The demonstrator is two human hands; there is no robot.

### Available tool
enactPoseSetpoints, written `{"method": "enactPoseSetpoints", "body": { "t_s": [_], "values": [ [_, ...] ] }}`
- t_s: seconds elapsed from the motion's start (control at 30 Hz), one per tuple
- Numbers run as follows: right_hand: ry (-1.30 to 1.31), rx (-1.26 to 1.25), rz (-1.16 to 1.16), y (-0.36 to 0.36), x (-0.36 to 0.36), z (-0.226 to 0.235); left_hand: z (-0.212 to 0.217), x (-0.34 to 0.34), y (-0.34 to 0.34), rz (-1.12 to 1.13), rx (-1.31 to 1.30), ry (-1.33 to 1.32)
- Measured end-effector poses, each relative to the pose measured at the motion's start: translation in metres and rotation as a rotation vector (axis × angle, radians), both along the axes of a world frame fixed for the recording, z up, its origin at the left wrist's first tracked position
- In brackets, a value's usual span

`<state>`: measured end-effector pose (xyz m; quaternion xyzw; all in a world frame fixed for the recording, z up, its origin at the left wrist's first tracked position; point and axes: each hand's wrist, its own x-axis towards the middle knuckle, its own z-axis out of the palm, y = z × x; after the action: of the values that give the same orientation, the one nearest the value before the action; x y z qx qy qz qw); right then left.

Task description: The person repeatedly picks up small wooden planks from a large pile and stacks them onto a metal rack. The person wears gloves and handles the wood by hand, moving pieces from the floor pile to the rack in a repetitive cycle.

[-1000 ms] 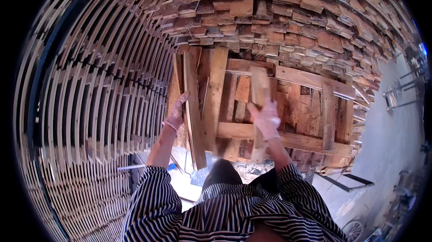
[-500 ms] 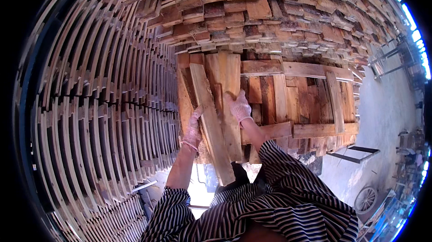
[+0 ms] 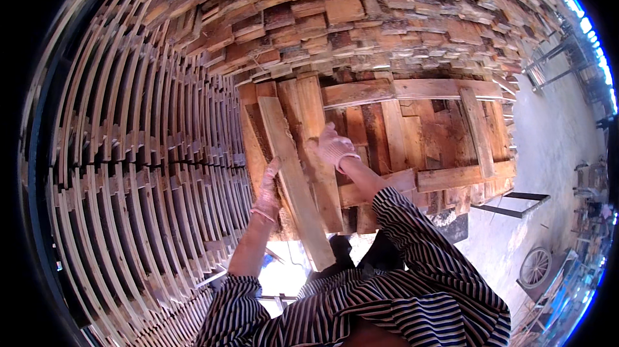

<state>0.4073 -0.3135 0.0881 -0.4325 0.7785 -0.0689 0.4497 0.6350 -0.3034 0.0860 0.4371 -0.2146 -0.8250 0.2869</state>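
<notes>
My left hand (image 3: 266, 193), in a pale pink knit glove, grips the left edge of a long wooden plank (image 3: 291, 176). This plank lies slanted over other boards, its near end sticking out toward my body. The fingers are partly hidden at the plank's side. Just right of it lies a second wooden plank (image 3: 320, 179). My right hand (image 3: 337, 148), gloved alike, is at that plank's right edge, thumb over the top and the other fingers partly hidden along the side. Both planks rest on a layer of side-by-side boards (image 3: 408, 137).
A tall stack of rough boards (image 3: 342, 5) rises at the far side. On the left stand racks of thin stacked slats (image 3: 122, 205). Cross boards (image 3: 451, 177) lie over the pile to the right. A metal frame (image 3: 516, 205) and a spoked wheel (image 3: 535, 266) stand on the pale floor.
The view has shifted a little, so the pile sits slightly farther left. Both hands stay at their planks, and the planks lie nearly as before.
</notes>
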Motion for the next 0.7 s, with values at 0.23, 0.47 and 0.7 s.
{"method": "enactPoseSetpoints", "body": {
  "t_s": [0.23, 0.47, 0.7],
  "values": [
    [-0.087, -0.525, 0.107, 0.095, 0.042, 0.029, 0.031, -0.049, -0.006, 0.032, 0.079, -0.111],
    [0.015, -0.392, -0.307, 0.114, -0.01, 0.031, 0.031, -0.059, -0.025, -0.204, -0.012, -0.077],
    [0.148, -0.447, -0.241, 0.096, -0.026, -0.043, -0.021, -0.06, -0.026, -0.041, -0.237, -0.074]
  ]
}}
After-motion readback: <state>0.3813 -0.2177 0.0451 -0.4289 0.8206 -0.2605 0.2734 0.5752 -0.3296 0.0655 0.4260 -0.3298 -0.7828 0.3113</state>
